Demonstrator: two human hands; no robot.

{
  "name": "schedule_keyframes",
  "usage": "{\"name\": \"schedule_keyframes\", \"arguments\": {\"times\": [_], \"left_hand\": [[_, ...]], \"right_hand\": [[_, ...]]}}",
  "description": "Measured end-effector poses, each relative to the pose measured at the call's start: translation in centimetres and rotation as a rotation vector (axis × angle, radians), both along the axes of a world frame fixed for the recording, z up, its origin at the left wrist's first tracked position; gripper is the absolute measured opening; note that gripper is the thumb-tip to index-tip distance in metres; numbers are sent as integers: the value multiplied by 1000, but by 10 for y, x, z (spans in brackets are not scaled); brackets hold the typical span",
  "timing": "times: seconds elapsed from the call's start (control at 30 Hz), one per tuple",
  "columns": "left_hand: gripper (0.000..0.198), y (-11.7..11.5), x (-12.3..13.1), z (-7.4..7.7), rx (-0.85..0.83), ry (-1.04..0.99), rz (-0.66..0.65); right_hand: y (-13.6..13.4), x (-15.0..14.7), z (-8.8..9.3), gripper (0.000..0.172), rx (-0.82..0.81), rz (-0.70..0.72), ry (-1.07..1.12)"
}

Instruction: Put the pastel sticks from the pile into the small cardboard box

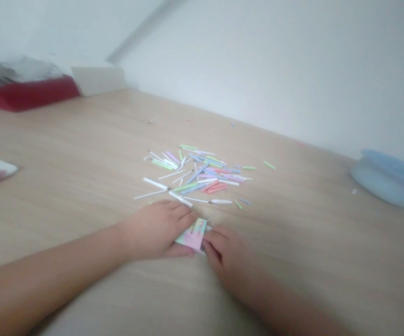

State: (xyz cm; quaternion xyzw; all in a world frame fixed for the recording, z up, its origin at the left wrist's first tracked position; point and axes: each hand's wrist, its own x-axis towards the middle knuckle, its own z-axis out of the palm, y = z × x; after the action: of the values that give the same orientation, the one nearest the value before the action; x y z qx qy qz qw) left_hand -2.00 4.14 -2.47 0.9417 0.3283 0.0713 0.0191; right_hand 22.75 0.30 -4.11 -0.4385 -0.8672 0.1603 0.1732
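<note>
Head view: the left hand (156,231) and right hand (224,254) seem closed on a pastel paper pad (192,235) from both sides, steadying it — blur hides the exact grip.

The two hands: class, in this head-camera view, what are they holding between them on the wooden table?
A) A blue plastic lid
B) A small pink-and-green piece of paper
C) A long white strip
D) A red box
B. The left hand and right hand meet on the small pink-and-green piece of paper, just in front of the scattered pastel strips.
</note>
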Motion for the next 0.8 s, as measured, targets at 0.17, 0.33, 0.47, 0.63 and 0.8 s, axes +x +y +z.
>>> {"name": "schedule_keyframes", "arguments": {"times": [0.17,0.33,0.47,0.63,0.8], "left_hand": [[69,0,1,-3,-28,-7,21],[68,2,-1,-3,-8,-25,61],[66,5,-3,-2,-2,-29,93],[64,6,-2,-2,-6,-34,85],[64,4,-1,-2,-11,-79,38]], "right_hand": [[1,-3,-5,16,13,-36,-1],[14,9,-3,17,-32,-44,-19],[23,20,-2,16,-56,-42,-28],[19,16,-3,16,-47,-29,5],[12,6,-4,14,-47,13,25]]}}
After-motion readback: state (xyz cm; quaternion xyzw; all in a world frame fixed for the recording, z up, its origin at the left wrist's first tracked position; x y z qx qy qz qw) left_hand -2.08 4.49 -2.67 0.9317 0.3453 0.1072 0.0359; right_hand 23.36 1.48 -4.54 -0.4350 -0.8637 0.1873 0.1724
